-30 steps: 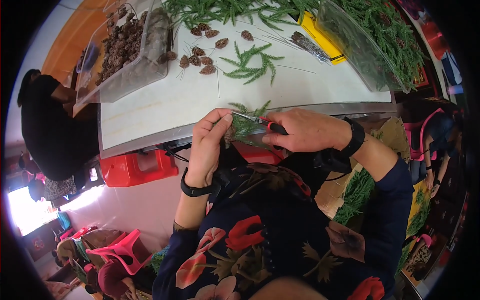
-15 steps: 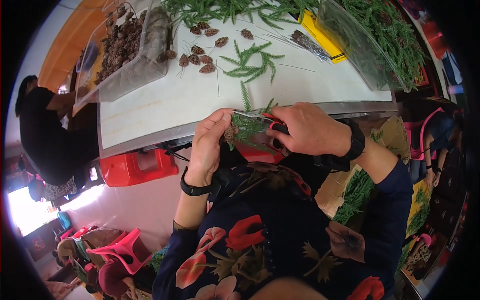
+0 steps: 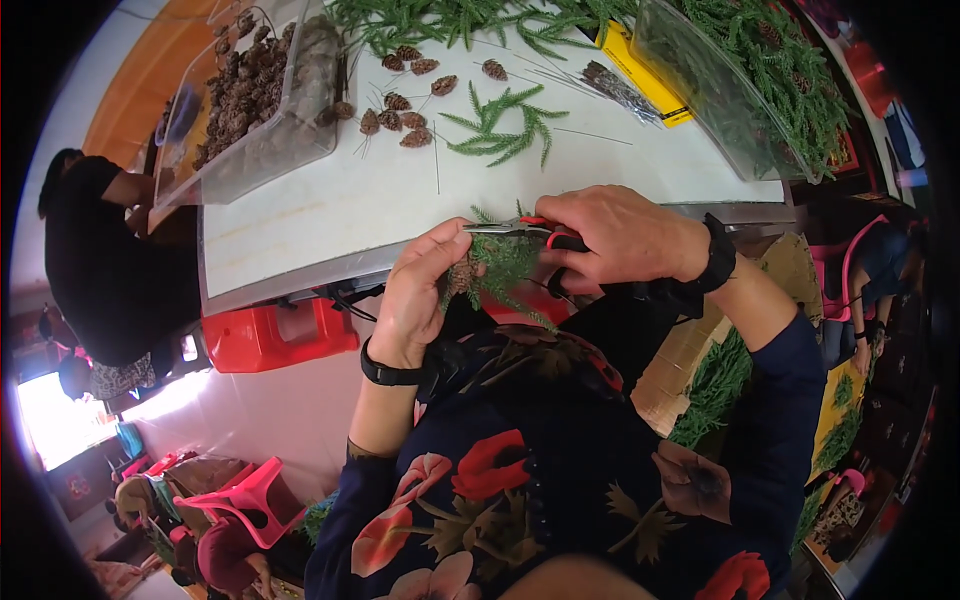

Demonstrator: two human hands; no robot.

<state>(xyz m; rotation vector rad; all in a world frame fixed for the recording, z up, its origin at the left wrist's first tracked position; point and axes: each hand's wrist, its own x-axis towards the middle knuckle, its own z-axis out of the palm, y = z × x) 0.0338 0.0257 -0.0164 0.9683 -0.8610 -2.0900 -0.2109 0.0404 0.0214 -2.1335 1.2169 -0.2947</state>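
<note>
My left hand point(image 3: 422, 285) is closed on a bunch of green sprigs point(image 3: 508, 262) with a brown pinecone point(image 3: 460, 276) in it, held just off the table's near edge. In my right hand point(image 3: 625, 238) are pliers point(image 3: 497, 229) with red and black handles. Their silver jaws lie across the top of the bunch, with the tips at my left thumb and forefinger. What the tips grip, if anything, is too small to make out. Several pinecones point(image 3: 415, 137) and a loose ring of green sprigs point(image 3: 505, 125) lie on the white tabletop point(image 3: 640, 175) beyond my hands.
A clear bin of pinecones point(image 3: 265, 150) stands at the left, a clear bin of greenery point(image 3: 720, 85) at the right. Near the right bin lie wires point(image 3: 625, 92) and a yellow packet point(image 3: 640, 70). A red stool point(image 3: 265, 338) is below the table; a person point(image 3: 110, 250) is at the left.
The bunch has turned in my left hand: the sprig that stood up over the tabletop has dropped, and another now points toward me. My right hand has shifted slightly up with the pliers.
</note>
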